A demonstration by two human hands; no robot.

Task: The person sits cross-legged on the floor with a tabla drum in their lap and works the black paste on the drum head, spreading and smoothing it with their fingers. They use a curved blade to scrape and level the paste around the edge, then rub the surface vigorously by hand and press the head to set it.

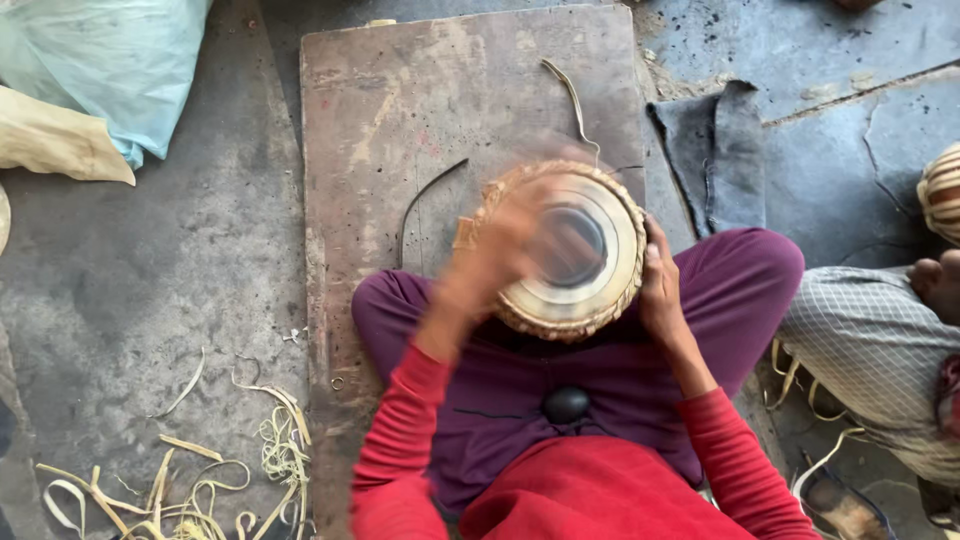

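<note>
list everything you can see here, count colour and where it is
drum: one, tan with a dark centre and woven rim, on the person's lap
wooden board: one, worn brown, on the floor under the drum
straps: two loose, one pale and one dark, lying on the board
dark cloth: one, grey, right of the board
plastic bag: one, pale blue, top left
sack: one, beige, left edge
strip offcuts: a scattered pile, pale yellow, floor at bottom left
black round object: one, on the lap
second person: one, checked garment, right edge
left hand: blurred, over the drum's face
right hand: gripping the drum's right rim
</note>
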